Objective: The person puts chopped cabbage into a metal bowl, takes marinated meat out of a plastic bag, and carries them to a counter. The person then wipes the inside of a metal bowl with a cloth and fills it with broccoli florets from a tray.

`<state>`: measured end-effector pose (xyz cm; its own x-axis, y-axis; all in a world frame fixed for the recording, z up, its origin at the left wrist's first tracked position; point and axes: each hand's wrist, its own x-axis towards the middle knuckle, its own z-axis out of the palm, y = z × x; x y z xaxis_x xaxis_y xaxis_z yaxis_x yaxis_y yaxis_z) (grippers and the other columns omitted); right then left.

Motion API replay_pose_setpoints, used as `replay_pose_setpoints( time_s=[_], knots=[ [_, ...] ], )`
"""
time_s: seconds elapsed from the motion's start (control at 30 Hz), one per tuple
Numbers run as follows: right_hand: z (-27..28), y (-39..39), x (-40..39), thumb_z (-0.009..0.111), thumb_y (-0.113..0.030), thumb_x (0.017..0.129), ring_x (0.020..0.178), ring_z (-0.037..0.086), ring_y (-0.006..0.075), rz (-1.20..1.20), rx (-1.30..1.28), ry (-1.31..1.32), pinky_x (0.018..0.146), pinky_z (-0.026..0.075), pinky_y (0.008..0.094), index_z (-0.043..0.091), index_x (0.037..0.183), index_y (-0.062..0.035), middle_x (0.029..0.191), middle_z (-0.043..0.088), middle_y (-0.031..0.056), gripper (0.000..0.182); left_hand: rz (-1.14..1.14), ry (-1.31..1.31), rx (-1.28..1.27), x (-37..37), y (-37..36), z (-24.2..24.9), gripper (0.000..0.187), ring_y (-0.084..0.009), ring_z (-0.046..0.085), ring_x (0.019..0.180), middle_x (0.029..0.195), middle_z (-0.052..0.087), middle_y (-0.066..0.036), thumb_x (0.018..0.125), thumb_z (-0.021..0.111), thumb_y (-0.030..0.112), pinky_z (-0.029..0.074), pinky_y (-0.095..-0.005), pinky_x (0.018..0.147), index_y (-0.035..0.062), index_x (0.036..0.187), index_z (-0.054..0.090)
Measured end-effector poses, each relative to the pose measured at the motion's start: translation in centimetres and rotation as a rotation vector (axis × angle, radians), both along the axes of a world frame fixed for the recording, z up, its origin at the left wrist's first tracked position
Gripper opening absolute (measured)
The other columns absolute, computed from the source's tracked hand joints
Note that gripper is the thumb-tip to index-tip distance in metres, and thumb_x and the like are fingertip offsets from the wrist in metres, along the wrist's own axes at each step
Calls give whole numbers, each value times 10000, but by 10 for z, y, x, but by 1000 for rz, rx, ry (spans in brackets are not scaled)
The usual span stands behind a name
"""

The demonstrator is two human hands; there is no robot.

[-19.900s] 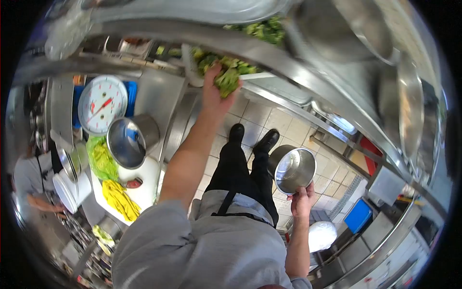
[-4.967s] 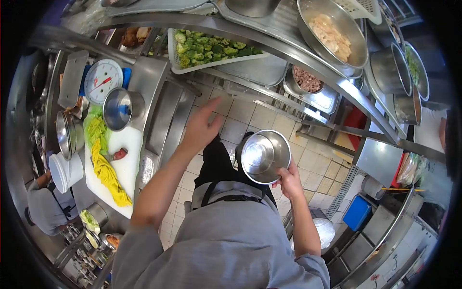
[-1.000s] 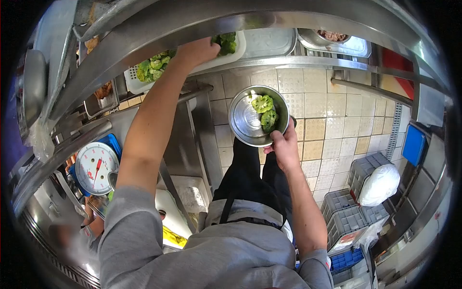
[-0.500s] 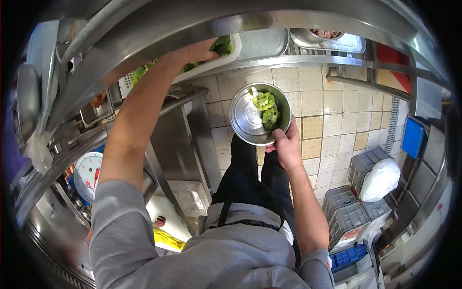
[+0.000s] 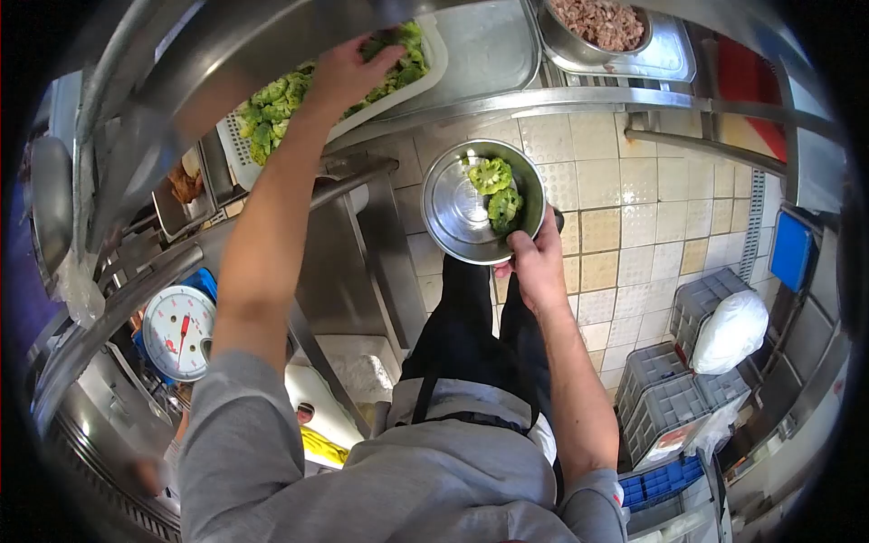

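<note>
My right hand [image 5: 536, 264] grips the rim of a round, deep metal bowl [image 5: 450, 204], thumb over the edge. Two broccoli florets [image 5: 493, 176] lie against the right side of its inside. My left hand [image 5: 348, 77] reaches into a long white perforated tray [image 5: 337, 136] filled with broccoli pieces [image 5: 272, 113]. Its thumb and fingers are spread apart over the broccoli at the tray's right end. The fingertips are partly lost among dark florets, and a metal bar hides some of the tray's far side.
A metal tray [image 5: 480, 59] lies right of the broccoli. Beyond it stands a metal bowl [image 5: 554, 32] of shredded pinkish food. A dial scale [image 5: 179, 333] sits at the left. Grey crates [image 5: 665, 398] with a white bag [image 5: 730, 332] stand at the right on the tiled floor.
My left hand has shifted left and up within the broccoli tray, its fingers now more in view. The metal bowl in my right hand is slightly higher and further left in view.
</note>
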<state>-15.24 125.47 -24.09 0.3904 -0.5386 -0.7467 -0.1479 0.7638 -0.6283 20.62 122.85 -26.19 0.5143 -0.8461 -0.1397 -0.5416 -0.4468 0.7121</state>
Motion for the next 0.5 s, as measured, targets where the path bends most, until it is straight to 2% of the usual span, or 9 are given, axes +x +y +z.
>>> replay_pose_setpoints(
  time_s=[0.03, 0.1, 0.17, 0.23, 0.33, 0.37, 0.43, 0.47, 0.5],
  knots=[
    [-3, 0, -1, 458, 63, 865, 682, 635, 167, 0, 5, -1, 468, 551, 263, 339, 1479, -53, 1103, 605, 146, 636, 0, -1, 5, -7, 6, 9, 372, -265, 601, 1233, 1454, 515, -138, 891, 774, 206, 540, -394, 982, 161, 1248, 681],
    [-8, 2, -1, 452, 68, 869, 675, 636, 166, 2, 4, -9, 468, 553, 264, 332, 1484, -53, 1111, 605, 149, 638, 51, 192, -285, -32, 23, 37, 393, -267, 555, 1294, 1425, 542, -128, 860, 799, 188, 514, -395, 1032, 132, 1234, 690],
    [-6, 3, 2, 451, 70, 872, 675, 637, 165, 3, 6, -6, 466, 553, 263, 333, 1484, -55, 1116, 606, 150, 636, -162, -194, -398, -73, 41, 58, 399, -283, 661, 1107, 1254, 652, -161, 820, 818, 167, 547, -383, 930, 140, 1202, 706],
    [-3, 2, 4, 449, 72, 876, 674, 638, 165, -1, -1, -2, 464, 553, 262, 333, 1485, -57, 1121, 607, 150, 633, -317, -137, -258, -117, 56, 70, 385, -313, 616, 1196, 1360, 588, -176, 821, 815, 192, 515, -393, 1010, 130, 1184, 707],
    [2, 2, 4, 449, 75, 883, 679, 641, 162, -18, -21, -30, 458, 551, 259, 343, 1472, -55, 1130, 608, 146, 613, -381, 152, -100, -158, 67, 66, 372, -310, 619, 1202, 1326, 617, -153, 825, 813, 196, 512, -403, 1021, 137, 1180, 719],
    [4, 1, 4, 451, 75, 885, 682, 641, 162, -15, -22, -35, 455, 549, 257, 342, 1474, -56, 1129, 609, 144, 613, -384, 147, -104, -156, 63, 70, 372, -310, 619, 1202, 1326, 617, -153, 825, 813, 196, 512, -403, 1021, 137, 1180, 719],
    [2, -2, -1, 453, 74, 887, 685, 642, 161, -18, -23, -35, 452, 547, 255, 341, 1476, -57, 1129, 610, 141, 614, -340, 111, -128, -145, 53, 74, 335, -279, 634, 1175, 1294, 639, -132, 847, 795, 203, 558, -377, 928, 146, 1171, 732],
    [-2, -2, -5, 453, 74, 887, 685, 643, 160, -13, -18, -25, 452, 548, 256, 334, 1485, -62, 1126, 612, 142, 624, -223, 163, -217, -125, 46, 55, 424, -151, 671, 1075, 1396, 594, -124, 863, 813, 206, 566, -264, 737, 136, 1266, 700],
    [-6, -2, -9, 454, 74, 887, 685, 645, 159, -9, -14, -15, 452, 548, 257, 327, 1493, -66, 1123, 614, 142, 635, -76, -6, -206, -99, 32, 48, 409, -166, 679, 1059, 1369, 612, -134, 893, 785, 230, 567, -279, 748, 124, 1277, 692]
  ],
)
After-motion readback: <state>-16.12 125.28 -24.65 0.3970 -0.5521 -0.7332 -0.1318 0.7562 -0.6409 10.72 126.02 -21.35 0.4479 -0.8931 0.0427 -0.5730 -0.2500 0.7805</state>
